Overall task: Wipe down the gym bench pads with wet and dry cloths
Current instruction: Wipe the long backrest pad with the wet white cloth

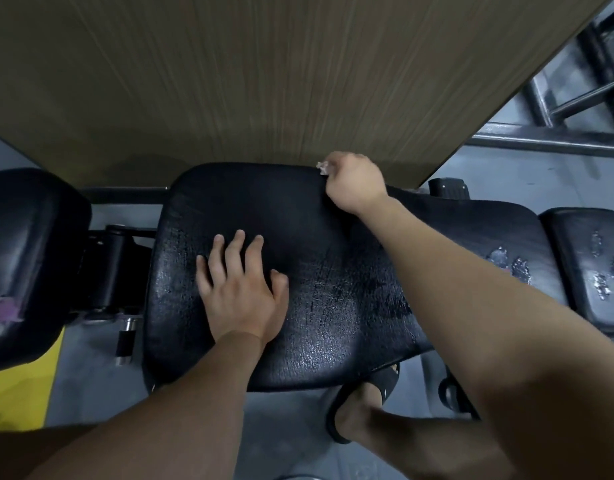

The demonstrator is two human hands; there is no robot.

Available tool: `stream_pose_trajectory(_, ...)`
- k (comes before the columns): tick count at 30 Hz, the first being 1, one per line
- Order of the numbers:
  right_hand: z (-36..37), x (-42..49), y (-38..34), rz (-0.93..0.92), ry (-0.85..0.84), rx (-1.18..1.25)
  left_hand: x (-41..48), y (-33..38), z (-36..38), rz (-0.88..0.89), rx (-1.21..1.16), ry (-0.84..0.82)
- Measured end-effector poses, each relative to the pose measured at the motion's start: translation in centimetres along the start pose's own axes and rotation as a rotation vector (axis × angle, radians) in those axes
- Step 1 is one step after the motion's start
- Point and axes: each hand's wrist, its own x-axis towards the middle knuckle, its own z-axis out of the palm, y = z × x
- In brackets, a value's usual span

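Left hand point(241, 292) lies splayed on the pad point(333, 306); right hand point(354, 183) clenches a tiny cloth point(322, 168) at the far edge — it may slip off.

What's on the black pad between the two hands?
Nothing: in the head view, only bare, cracked black pad lies between the flat left hand and the right hand gripping a whitish cloth.

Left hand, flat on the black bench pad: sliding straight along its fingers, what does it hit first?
Left hand has bare cracked black vinyl pad ahead up to its far edge, then likely the brown wood-grain panel; the gap is unclear.
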Motion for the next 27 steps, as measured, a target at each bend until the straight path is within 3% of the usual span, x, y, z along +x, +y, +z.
stream_pose_trajectory(9,-2.8,4.6,1.9,0.098,-0.457,-0.072,0.3,-0.1,0.1,0.022,0.025,0.001)
stream_pose_trajectory(15,-3.3,3.6,1.6,0.094,-0.466,0.118,0.2,-0.1,0.1,0.026,0.035,-0.003)
stream_pose_trajectory(21,-4.6,2.4,6.3,0.205,-0.527,-0.073,0.2,0.1,0.0,0.008,0.028,-0.002)
stream_pose_trajectory(27,-3.7,0.9,5.0,0.077,-0.411,-0.046,0.1,0.1,0.2,0.011,0.038,0.003)
